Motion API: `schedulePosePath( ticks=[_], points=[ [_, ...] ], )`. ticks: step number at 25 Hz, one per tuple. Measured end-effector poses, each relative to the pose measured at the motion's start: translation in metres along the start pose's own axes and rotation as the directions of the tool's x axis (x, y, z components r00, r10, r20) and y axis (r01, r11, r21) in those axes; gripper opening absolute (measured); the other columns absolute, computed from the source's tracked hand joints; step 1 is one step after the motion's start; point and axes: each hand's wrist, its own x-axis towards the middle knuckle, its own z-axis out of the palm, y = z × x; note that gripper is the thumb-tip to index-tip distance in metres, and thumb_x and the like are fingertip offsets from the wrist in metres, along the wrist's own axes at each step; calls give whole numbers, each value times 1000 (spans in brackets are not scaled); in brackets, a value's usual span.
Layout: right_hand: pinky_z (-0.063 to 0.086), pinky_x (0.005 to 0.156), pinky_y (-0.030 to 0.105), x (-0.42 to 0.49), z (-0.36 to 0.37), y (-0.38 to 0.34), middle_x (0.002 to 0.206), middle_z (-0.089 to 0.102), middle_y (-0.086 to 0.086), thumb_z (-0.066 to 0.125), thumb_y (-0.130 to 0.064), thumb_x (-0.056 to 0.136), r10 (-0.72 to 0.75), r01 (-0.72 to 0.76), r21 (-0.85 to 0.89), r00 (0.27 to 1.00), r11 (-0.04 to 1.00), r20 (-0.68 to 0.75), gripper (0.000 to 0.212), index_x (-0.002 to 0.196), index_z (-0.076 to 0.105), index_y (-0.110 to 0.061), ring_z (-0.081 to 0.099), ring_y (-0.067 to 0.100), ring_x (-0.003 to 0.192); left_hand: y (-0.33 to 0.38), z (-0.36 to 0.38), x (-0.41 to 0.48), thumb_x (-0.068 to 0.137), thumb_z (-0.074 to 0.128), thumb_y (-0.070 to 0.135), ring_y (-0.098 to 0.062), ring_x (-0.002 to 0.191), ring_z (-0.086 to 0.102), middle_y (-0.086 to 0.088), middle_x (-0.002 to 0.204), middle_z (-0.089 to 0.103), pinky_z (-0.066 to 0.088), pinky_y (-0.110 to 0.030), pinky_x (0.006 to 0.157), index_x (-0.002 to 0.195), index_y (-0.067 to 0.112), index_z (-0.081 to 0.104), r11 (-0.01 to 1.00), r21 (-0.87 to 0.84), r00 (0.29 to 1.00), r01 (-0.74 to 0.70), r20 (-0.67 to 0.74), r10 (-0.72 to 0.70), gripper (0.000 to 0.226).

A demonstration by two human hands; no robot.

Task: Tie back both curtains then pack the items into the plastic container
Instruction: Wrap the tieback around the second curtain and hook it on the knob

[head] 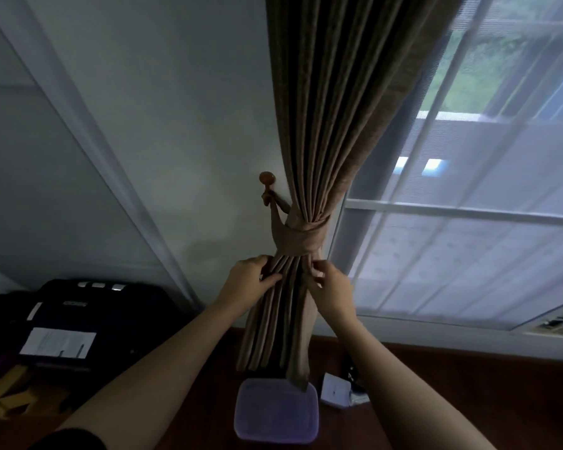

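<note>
Left hand (249,277) and right hand (334,286) pinch the pleated curtain (332,125) below its tieback (301,238).

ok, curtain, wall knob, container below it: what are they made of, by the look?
Curtain: heavy woven cloth, matte brown; it falls in deep soft pleats. Knob: probably turned wood with a glossy reddish-brown finish, given the sheen on its round head; lacquered metal cannot be ruled out. Container: frosted translucent plastic, purplish, with rounded moulded corners.
</note>
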Motion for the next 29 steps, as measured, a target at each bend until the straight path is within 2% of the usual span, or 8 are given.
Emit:
schedulePosePath(
  ticks=[6, 10, 13, 16, 18, 21, 23, 29],
  points=[
    [35, 58, 28, 4, -21, 12, 73, 64, 8, 61, -17, 83, 14, -29, -100, 989, 995, -148, 8, 81, 59, -9, 60, 29, 70, 8, 10, 7, 86, 65, 24, -34, 76, 63, -20, 80, 67, 36, -29, 62, 83, -2, 62, 977, 193, 995, -93, -3, 95, 26],
    [30, 54, 29, -5, -35, 30, 64, 54, 7, 63, -12, 80, -119, 99, -224, 990, 970, -80, 19, 71, 47, -12, 50, 28, 58, 10, 17, 11, 90, 57, 15, -37, 73, 62, -24, 80, 65, 41, -34, 62, 80, -6, 58, 957, 279, 996, -82, -4, 87, 23],
    [26, 53, 31, 7, -53, 47, 69, 60, 19, 63, -10, 81, -14, -40, -263, 979, 964, -202, 20, 69, 48, -6, 57, 38, 65, 5, 23, 20, 88, 54, 4, -40, 66, 62, -26, 76, 62, 45, -39, 57, 79, -7, 57, 941, 333, 995, -56, -62, 81, 15],
    [29, 54, 32, 17, -61, 44, 80, 66, 19, 59, -15, 84, -19, -13, -342, 996, 940, -89, 14, 74, 52, -9, 61, 39, 78, 8, 27, 23, 89, 51, 5, -39, 76, 62, -24, 87, 62, 45, -40, 62, 91, -4, 56, 935, 354, 1000, -27, -4, 31, 10],
    [40, 62, 31, 4, -58, 38, 91, 65, 5, 63, -20, 82, -54, 36, -240, 996, 970, -71, 15, 94, 60, -10, 62, 28, 82, 8, 26, 16, 88, 56, 11, -36, 79, 62, -21, 92, 61, 45, -37, 64, 97, -2, 55, 965, 260, 998, -35, -33, 45, 15],
    [42, 61, 25, -28, -43, 33, 88, 55, -7, 68, -24, 81, -207, 196, -76, 962, 978, -179, 17, 94, 62, -15, 55, 12, 72, 8, 25, -8, 84, 58, 23, -25, 72, 57, -13, 90, 55, 49, -32, 60, 96, 3, 58, 972, 115, 954, -203, -202, 223, 24],
    [43, 57, 26, -34, -33, 24, 83, 57, -7, 65, -27, 82, -271, 259, -82, 941, 962, -202, 11, 89, 68, -19, 57, 13, 70, 10, 27, -13, 83, 55, 29, -22, 71, 57, -12, 90, 54, 50, -29, 60, 89, 5, 64, 943, 167, 919, -288, -229, 321, 26],
    [42, 62, 27, -14, -27, -7, 99, 60, -5, 60, -43, 85, -153, 127, -143, 970, 982, -187, 26, 98, 67, -22, 57, 15, 85, 17, 33, 1, 79, 69, 29, -27, 90, 66, -16, 114, 60, 51, -30, 77, 82, 2, 70, 975, 106, 959, -194, -187, 211, 27]
  ],
)
